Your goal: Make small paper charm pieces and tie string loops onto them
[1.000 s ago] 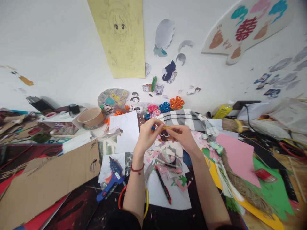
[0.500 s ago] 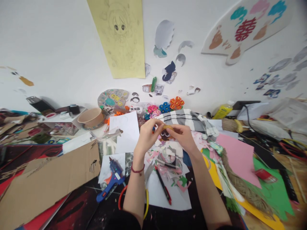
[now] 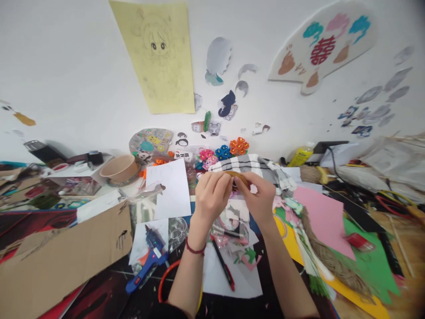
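Observation:
Both hands are raised over the middle of the cluttered desk, pinching a small brown cartoon figure with a yellow-brown top edge (image 3: 240, 176) between them. My left hand (image 3: 212, 195), with a dark red cord at its wrist, grips the left side and covers much of the figure. From the other side, my right hand (image 3: 261, 195) holds it with thumb and fingers. Its face is mostly hidden now. Beneath the hands lie paper scraps in clear plastic (image 3: 230, 228) and a black and red pen (image 3: 223, 263) on a white sheet (image 3: 245, 281).
A blue glue gun (image 3: 149, 261) and a big cardboard piece (image 3: 76, 257) lie to the left. Pink paper (image 3: 323, 221), green paper (image 3: 368, 261) and twine (image 3: 332, 257) are on the right. Behind the hands are a checked cloth (image 3: 247, 164) and a tan bowl (image 3: 119, 169).
My left hand has turned, its fingers now folded over the figure, whose eyes showed before. Both hands have shifted slightly right, and the camera view has moved a little.

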`<act>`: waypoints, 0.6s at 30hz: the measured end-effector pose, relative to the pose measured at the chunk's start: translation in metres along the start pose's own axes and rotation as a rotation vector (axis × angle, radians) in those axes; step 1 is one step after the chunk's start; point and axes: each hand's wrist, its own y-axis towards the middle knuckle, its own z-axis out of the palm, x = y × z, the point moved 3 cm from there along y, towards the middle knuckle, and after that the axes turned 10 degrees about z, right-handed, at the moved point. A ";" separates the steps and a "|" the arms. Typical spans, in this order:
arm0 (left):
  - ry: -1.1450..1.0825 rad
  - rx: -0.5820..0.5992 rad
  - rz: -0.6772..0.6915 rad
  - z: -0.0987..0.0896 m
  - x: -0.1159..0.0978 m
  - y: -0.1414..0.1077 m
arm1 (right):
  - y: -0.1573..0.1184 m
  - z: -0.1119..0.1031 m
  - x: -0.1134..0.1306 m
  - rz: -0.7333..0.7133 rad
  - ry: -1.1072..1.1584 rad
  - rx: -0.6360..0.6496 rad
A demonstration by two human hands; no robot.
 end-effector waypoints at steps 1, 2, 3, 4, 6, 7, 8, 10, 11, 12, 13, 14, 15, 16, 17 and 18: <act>0.025 0.002 0.016 0.000 -0.002 0.001 | 0.000 -0.002 0.003 -0.026 -0.015 -0.019; 0.044 0.006 0.031 0.000 -0.004 0.001 | -0.001 -0.003 0.005 -0.051 -0.030 -0.035; 0.058 0.012 0.041 -0.001 -0.005 0.002 | -0.002 -0.005 0.008 -0.074 -0.047 -0.050; 0.067 0.020 0.047 -0.001 -0.007 0.003 | -0.002 -0.006 0.010 -0.095 -0.064 -0.062; 0.080 0.037 0.050 -0.002 -0.009 0.005 | -0.004 -0.008 0.013 -0.135 -0.094 -0.082; 0.085 0.043 0.050 -0.003 -0.011 0.006 | -0.004 -0.009 0.014 -0.153 -0.108 -0.093; 0.088 0.053 0.049 -0.004 -0.012 0.007 | -0.005 -0.009 0.015 -0.170 -0.119 -0.101; 0.091 0.070 0.046 -0.006 -0.015 0.009 | -0.006 -0.011 0.016 -0.200 -0.132 -0.110; 0.091 0.075 0.043 -0.007 -0.017 0.010 | -0.007 -0.011 0.017 -0.209 -0.137 -0.111; 0.091 0.080 0.041 -0.008 -0.019 0.011 | -0.007 -0.011 0.017 -0.216 -0.142 -0.110; 0.090 0.082 0.038 -0.008 -0.020 0.011 | -0.007 -0.011 0.018 -0.222 -0.148 -0.108; 0.089 0.080 0.037 -0.009 -0.022 0.012 | -0.007 -0.011 0.018 -0.229 -0.155 -0.108; 0.087 0.077 0.034 -0.009 -0.023 0.013 | -0.007 -0.011 0.018 -0.238 -0.164 -0.110; 0.084 0.076 0.030 -0.009 -0.025 0.013 | -0.007 -0.011 0.019 -0.249 -0.171 -0.114; 0.080 0.075 0.024 -0.009 -0.026 0.014 | -0.008 -0.011 0.019 -0.260 -0.177 -0.119; 0.076 0.076 0.017 -0.009 -0.026 0.014 | -0.008 -0.011 0.019 -0.268 -0.181 -0.122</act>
